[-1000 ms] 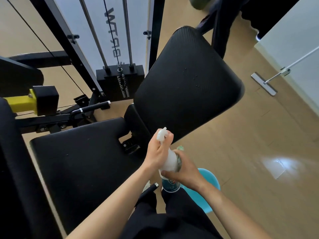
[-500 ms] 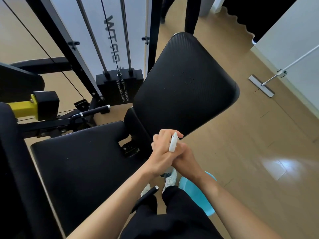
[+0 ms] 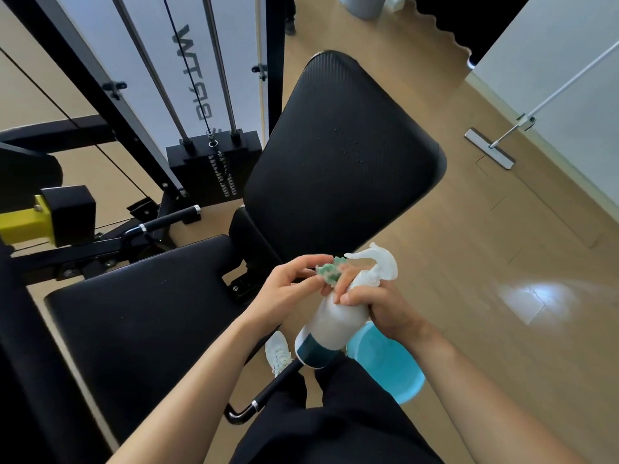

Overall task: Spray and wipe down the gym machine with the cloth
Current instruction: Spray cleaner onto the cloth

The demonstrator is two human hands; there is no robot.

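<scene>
Your right hand (image 3: 382,306) is curled round the neck of the spray bottle (image 3: 335,326), held just in front of the back pad (image 3: 341,155). Your left hand (image 3: 284,289) pinches a small green-and-white cloth (image 3: 330,272) between thumb and fingertips, right at the nozzle. It looks bunched, though it's partly hidden. Take the cloth clear of the nozzle, aim squarely at the pad, then squeeze in short bursts so nothing runs.

The bare left forearm (image 3: 201,373) and right forearm (image 3: 469,373) converge ahead of the body. The left grip (image 3: 288,291) pinches a cloth (image 3: 329,272) with thumb and fingertips. The right grip (image 3: 385,308) curls round the neck of a bottle (image 3: 335,324), with its thumb across the front.
</scene>
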